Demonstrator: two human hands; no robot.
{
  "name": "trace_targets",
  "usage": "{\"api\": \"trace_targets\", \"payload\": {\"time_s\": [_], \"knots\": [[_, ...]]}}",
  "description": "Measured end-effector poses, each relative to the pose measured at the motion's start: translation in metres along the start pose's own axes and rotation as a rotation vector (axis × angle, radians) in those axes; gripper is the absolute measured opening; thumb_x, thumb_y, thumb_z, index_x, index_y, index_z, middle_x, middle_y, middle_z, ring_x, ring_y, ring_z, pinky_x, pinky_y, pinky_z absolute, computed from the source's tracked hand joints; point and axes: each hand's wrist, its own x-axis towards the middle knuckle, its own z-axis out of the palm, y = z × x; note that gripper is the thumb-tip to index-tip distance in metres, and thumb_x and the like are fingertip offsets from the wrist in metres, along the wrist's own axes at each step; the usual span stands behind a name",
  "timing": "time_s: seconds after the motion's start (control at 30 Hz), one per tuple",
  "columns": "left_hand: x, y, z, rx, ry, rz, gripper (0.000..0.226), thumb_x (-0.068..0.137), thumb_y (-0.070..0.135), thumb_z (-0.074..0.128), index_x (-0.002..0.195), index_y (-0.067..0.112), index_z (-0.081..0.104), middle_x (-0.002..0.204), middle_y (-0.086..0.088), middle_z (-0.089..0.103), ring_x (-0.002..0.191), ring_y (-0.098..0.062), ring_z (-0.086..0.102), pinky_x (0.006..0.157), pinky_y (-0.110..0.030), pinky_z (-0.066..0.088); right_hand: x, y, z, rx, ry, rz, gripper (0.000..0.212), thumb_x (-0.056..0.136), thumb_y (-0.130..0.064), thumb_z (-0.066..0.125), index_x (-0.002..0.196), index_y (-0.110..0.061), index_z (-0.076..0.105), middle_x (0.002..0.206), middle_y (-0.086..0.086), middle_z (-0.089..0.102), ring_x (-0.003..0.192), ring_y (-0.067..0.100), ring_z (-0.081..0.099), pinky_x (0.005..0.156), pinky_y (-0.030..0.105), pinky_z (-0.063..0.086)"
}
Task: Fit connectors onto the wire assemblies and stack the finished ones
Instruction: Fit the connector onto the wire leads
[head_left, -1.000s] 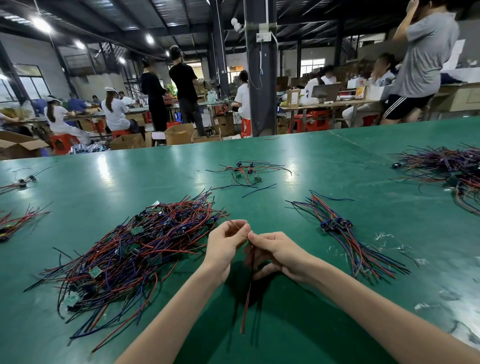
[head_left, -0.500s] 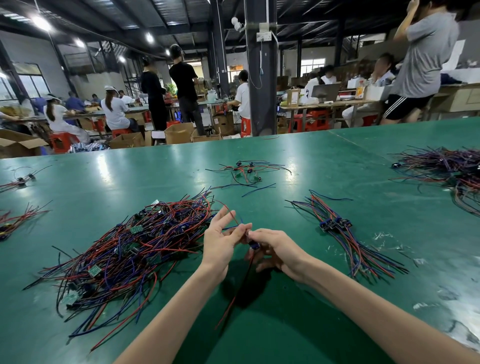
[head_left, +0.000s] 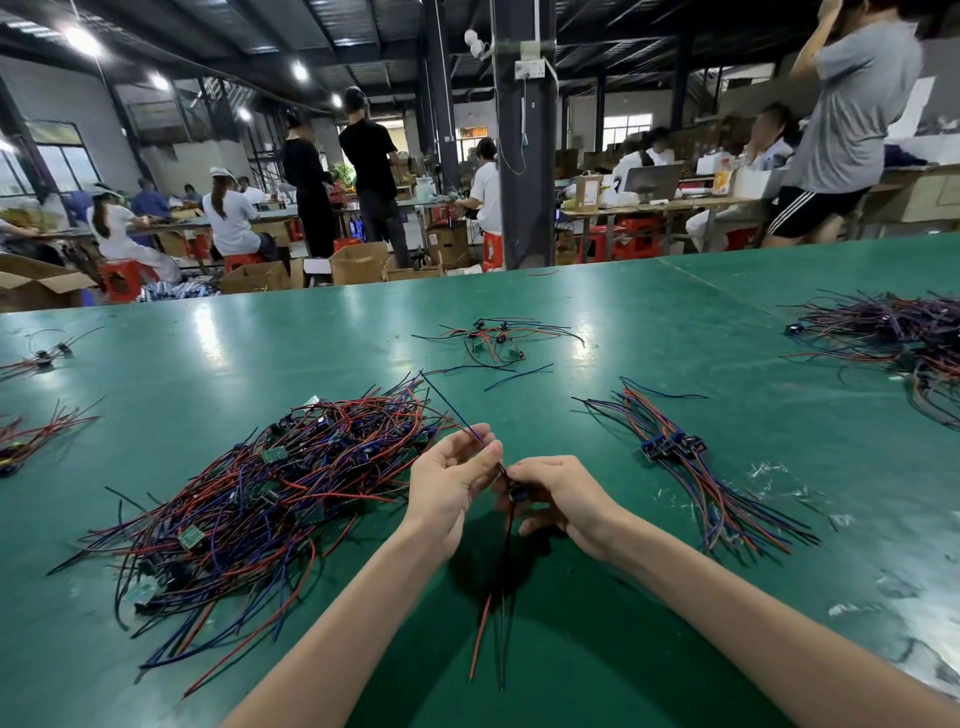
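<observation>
Pinching blue wire (head_left: 451, 409) with left hand (head_left: 449, 480), gripping connector (head_left: 515, 492) with right hand (head_left: 563, 496); judging little done: small finished stack (head_left: 675, 448), large pile (head_left: 270, 483) waiting.

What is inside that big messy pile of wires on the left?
Small green circuit boards peek out among the red, blue and black wires of the pile. Whatever lies deeper is covered, as is the green table beneath.

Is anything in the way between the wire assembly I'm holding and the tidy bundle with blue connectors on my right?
Nothing visible. The left hand and right hand pinch the wire assembly between them. From there to the bundle, only bare green table shows.
</observation>
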Motion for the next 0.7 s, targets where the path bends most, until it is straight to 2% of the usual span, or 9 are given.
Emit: {"api": "trace_targets", "payload": {"time_s": [0.2, 0.3, 0.4, 0.63, 0.7], "knots": [[-0.0005, -0.0022, -0.0020, 0.044, 0.002, 0.013, 0.011, 0.083, -0.003, 0.066, 0.086, 0.007, 0.063, 0.074, -0.004, 0.062, 0.064, -0.012, 0.058, 0.065, -0.019, 0.054, -0.0013, 0.0011, 0.0008, -0.072, 0.019, -0.054, 0.023, 0.090, -0.013, 0.061, 0.068, -0.009, 0.070, 0.063, 0.003, 0.068, 0.054, 0.005, 0.059, 0.041, 0.021, 0.045], [0.0006, -0.0042, -0.0030, 0.190, 0.023, 0.098, 0.004, 0.084, 0.003, 0.067, 0.083, 0.007, 0.065, 0.066, -0.006, 0.062, 0.057, -0.013, 0.058, 0.063, -0.022, 0.055, -0.0004, 0.0028, 0.0007, -0.126, 0.050, -0.050, 0.027, 0.088, -0.011, 0.061, 0.064, -0.008, 0.070, 0.060, 0.004, 0.066, 0.050, 0.009, 0.057, 0.039, 0.021, 0.045], [0.0024, -0.0048, -0.0035, 0.325, 0.065, 0.176, 0.007, 0.081, 0.006, 0.072, 0.077, 0.007, 0.066, 0.062, -0.005, 0.063, 0.055, -0.015, 0.057, 0.064, -0.027, 0.055, 0.0000, 0.0049, 0.0008, -0.153, 0.051, -0.037, 0.028, 0.088, -0.011, 0.059, 0.063, -0.007, 0.070, 0.060, 0.008, 0.065, 0.047, 0.014, 0.056, 0.039, 0.022, 0.044], [0.0030, -0.0052, -0.0035, 0.288, 0.095, 0.145, 0.010, 0.081, 0.011, 0.072, 0.076, 0.005, 0.067, 0.059, -0.004, 0.062, 0.051, -0.013, 0.055, 0.058, -0.025, 0.053, -0.0002, 0.0020, 0.0005, -0.128, -0.024, 0.011, 0.020, 0.088, -0.008, 0.058, 0.074, -0.002, 0.072, 0.070, 0.016, 0.063, 0.052, 0.017, 0.056, 0.040, 0.022, 0.046], [0.0025, -0.0054, -0.0035, 0.284, 0.097, 0.144, 0.015, 0.084, 0.013, 0.071, 0.074, 0.002, 0.067, 0.059, -0.005, 0.063, 0.051, -0.012, 0.054, 0.057, -0.025, 0.053, -0.0005, 0.0018, 0.0012, -0.126, -0.037, 0.024, 0.021, 0.088, -0.007, 0.057, 0.076, 0.001, 0.072, 0.067, 0.015, 0.063, 0.049, 0.016, 0.056, 0.039, 0.022, 0.045]]}}
